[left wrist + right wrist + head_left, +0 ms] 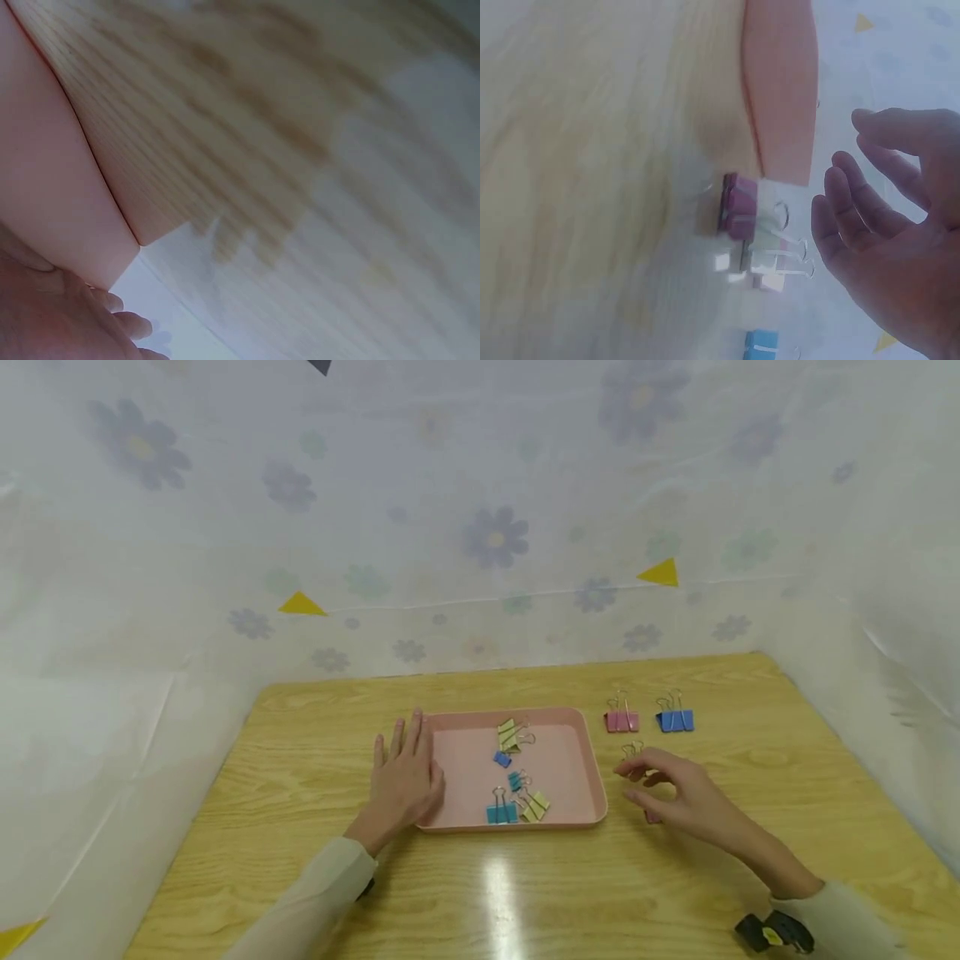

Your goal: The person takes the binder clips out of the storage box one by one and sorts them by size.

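Note:
My left hand (405, 785) lies with fingers extended along the left rim of a pink tray (558, 768); in the left wrist view its fingers (133, 325) show beside the tray wall (67, 180). Inside the tray are a large yellow binder clip (508, 737), a small blue one (502, 759), a small teal one (514, 781), a larger teal one (502, 812) and another yellow one (535, 807). Right of the tray, my right hand (678, 789) hovers with loosely bent fingers and nothing between them. A dark pink binder clip (740, 206) is below it, partly hidden in the head view.
Behind the right hand, a pink binder clip (622, 721) and a blue binder clip (677, 720) stand on the wooden table (360, 893). A pale clip (765, 251) is beside the dark pink one. Flowered white sheeting (450, 635) encloses the table's back and sides.

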`<state>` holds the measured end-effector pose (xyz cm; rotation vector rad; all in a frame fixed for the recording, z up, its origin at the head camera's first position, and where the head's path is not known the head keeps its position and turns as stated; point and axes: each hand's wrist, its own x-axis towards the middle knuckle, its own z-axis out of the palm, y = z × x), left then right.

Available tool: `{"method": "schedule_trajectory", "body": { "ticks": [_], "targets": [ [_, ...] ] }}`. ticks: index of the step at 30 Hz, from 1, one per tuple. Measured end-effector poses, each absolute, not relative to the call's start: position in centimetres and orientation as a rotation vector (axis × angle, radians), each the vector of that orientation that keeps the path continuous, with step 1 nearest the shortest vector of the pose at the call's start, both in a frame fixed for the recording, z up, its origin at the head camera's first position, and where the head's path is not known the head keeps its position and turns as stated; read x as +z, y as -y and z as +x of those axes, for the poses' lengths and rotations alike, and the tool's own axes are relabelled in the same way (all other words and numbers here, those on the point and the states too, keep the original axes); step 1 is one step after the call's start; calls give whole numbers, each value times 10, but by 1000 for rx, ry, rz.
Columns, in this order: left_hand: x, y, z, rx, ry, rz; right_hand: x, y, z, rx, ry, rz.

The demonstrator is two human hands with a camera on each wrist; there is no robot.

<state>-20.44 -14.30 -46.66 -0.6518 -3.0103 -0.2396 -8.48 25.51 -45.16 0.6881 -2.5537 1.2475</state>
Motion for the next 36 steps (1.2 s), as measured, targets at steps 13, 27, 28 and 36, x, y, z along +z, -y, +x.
{"method": "schedule_trajectory", "body": {
  "ticks": [13, 27, 28, 36],
  "targets": [
    [-469, 145, -204, -284, 2993, -664, -452, -213, -109, 1169, 2507, 733],
    [-471, 143, -204, -276, 2985, -638, -463, -180, -129, 1117, 2581, 896],
    [-471, 143, -204, -277, 2986, -637, -463, -179, -129, 1114, 2611, 901],
    [-471, 143, -204, -285, 2987, -646, -458, -168, -132, 1133, 2847, 957]
  ]
}}
